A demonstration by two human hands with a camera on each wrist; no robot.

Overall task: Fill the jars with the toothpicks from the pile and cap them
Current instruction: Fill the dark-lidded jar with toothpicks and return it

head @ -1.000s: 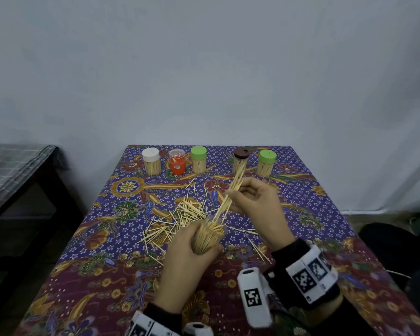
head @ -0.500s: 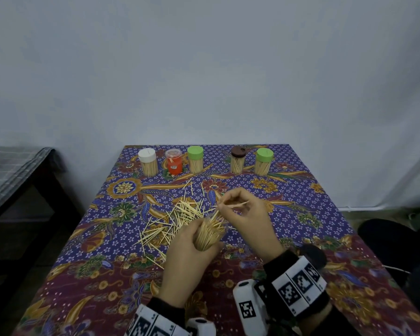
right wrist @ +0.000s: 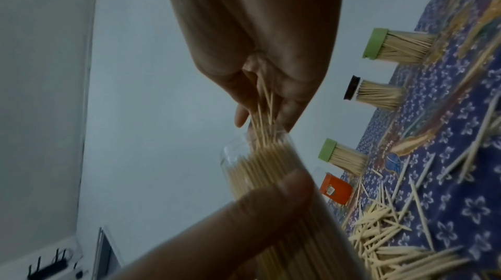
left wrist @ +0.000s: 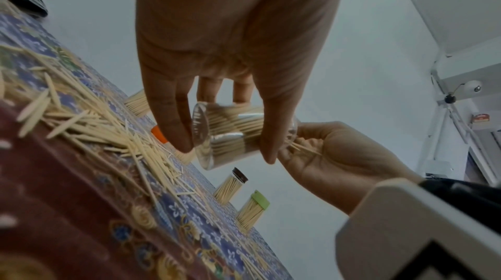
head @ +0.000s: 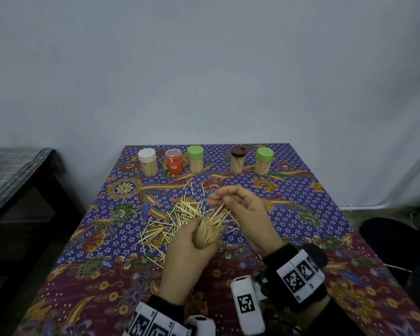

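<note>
My left hand grips a clear uncapped jar, packed with toothpicks and tilted with its mouth toward my right hand. My right hand pinches a few toothpicks whose lower ends sit in the jar's mouth. In the left wrist view, fingers and thumb wrap the jar. The loose toothpick pile lies on the patterned cloth just left of both hands.
Along the table's far edge stand filled jars with a white cap, green caps and a brown cap, plus an orange jar. A dark side table stands left.
The long bunch that stood out of the jar toward my right hand has gone down into it. My right hand has dropped closer to the jar's mouth and now pinches only a few.
</note>
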